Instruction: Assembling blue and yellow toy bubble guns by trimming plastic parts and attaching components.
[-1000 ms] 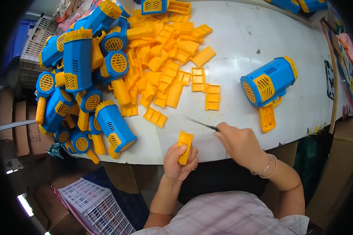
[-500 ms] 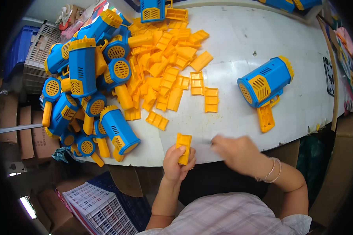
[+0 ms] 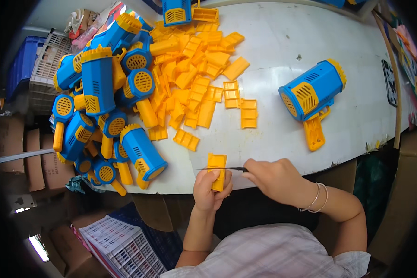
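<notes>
My left hand (image 3: 208,191) grips a yellow ribbed plastic piece (image 3: 217,160) upright near the table's front edge, thumb across its lower part. From the right, my right hand (image 3: 275,178) holds a slim dark tool (image 3: 237,168) by its end. Its long thin shaft or blade lies across the plastic piece; whether it touches cannot be made out. Beyond my hands, a loose heap of similar yellow pieces (image 3: 203,88) spreads over the table. One blue and yellow toy gun (image 3: 309,95) lies apart on the right, its handle toward me.
Many more toy guns (image 3: 97,85) are piled at the left of the white table (image 3: 268,41). Crates (image 3: 45,60) stand beyond that pile. Cardboard boxes (image 3: 48,162) sit below left, near a white basket (image 3: 120,245). A dark flat object (image 3: 388,83) lies at the right edge.
My right hand has moved slightly left and slowed from a blur. The tool now shows sharply across the yellow piece. My left hand keeps its grip.
</notes>
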`<state>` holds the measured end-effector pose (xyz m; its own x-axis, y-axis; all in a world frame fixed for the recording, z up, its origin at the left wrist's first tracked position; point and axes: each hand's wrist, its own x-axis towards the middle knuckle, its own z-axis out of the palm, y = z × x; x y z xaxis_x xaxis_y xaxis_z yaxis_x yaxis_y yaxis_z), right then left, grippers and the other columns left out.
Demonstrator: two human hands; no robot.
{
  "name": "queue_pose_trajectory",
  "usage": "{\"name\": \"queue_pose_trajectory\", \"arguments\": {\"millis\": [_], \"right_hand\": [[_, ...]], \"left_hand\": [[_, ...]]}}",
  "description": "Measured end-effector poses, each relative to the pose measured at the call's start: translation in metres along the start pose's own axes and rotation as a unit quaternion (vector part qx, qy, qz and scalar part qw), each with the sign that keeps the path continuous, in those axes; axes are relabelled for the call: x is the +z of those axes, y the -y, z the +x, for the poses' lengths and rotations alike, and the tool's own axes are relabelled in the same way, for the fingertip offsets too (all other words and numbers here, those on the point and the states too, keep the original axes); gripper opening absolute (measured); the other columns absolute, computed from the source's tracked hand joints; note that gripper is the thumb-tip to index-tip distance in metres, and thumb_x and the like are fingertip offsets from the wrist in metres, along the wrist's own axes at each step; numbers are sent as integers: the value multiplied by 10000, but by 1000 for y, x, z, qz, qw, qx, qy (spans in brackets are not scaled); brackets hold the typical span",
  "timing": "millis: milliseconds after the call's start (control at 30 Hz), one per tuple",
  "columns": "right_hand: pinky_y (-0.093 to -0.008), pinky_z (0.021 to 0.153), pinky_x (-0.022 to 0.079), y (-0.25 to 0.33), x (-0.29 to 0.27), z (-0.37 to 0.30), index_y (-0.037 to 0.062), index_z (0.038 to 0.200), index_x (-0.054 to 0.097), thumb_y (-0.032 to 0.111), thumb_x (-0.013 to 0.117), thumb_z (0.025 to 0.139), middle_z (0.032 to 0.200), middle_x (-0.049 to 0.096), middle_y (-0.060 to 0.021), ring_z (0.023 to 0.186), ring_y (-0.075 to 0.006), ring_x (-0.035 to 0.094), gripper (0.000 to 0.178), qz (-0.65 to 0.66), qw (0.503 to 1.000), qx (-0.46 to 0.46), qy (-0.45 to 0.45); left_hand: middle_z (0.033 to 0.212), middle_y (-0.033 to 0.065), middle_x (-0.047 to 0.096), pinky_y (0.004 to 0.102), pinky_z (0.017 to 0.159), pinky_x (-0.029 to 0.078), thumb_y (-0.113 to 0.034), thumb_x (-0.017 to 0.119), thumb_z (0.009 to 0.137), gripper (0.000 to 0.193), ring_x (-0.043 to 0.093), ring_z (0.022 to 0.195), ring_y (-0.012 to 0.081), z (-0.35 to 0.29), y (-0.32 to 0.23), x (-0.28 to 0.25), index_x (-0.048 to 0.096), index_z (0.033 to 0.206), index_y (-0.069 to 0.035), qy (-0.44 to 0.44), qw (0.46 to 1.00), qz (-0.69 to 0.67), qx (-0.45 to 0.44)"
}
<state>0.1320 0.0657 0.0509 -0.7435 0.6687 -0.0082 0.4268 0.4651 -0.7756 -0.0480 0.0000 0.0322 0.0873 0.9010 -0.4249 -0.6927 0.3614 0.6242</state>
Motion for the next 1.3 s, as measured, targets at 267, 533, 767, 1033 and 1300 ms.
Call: {"name": "queue_pose_trajectory", "arguments": {"millis": [267, 533, 767, 1033, 1300], "right_hand": [[-352, 412, 414, -13, 3, 8, 68, 807, 480, 167, 572, 819, 571, 517, -110, 485, -288, 543, 136, -28, 998, 25, -57], [-336, 411, 412, -23, -7, 7, 71, 798, 475, 192, 574, 825, 566, 520, -93, 490, -272, 548, 159, -30, 995, 78, -46], [-333, 416, 414, -21, -3, 7, 68, 778, 464, 180, 580, 815, 566, 529, -87, 496, -258, 547, 165, -79, 993, 59, -59], [-348, 406, 410, -20, -1, 4, 66, 804, 478, 173, 561, 828, 569, 518, -99, 498, -276, 546, 137, -15, 996, 32, -79], [-308, 470, 406, -22, 1, 13, 41, 886, 556, 123, 578, 819, 623, 548, -117, 516, -243, 548, 108, 137, 979, 85, -121]], "left_hand": [[532, 36, 333, 206, 334, 214, -189, 402, 867, 185, 220, 355, 70, 2, -1, -3, 416, 771, -31, -10, 999, -44, -30], [555, 38, 371, 215, 352, 240, -186, 414, 865, 192, 273, 354, 80, -1, 0, 3, 438, 781, -15, -35, 999, 10, -28], [549, 32, 367, 203, 345, 224, -191, 420, 859, 184, 256, 370, 69, 7, -2, 2, 433, 801, -16, -77, 990, 117, 23], [552, 37, 350, 211, 350, 227, -199, 409, 864, 190, 267, 369, 75, 6, 0, 2, 427, 827, -14, -18, 999, 23, -38], [593, 68, 474, 200, 354, 283, -239, 398, 889, 248, 353, 369, 87, 11, 1, 0, 460, 894, 1, 16, 989, 146, -30]]}}
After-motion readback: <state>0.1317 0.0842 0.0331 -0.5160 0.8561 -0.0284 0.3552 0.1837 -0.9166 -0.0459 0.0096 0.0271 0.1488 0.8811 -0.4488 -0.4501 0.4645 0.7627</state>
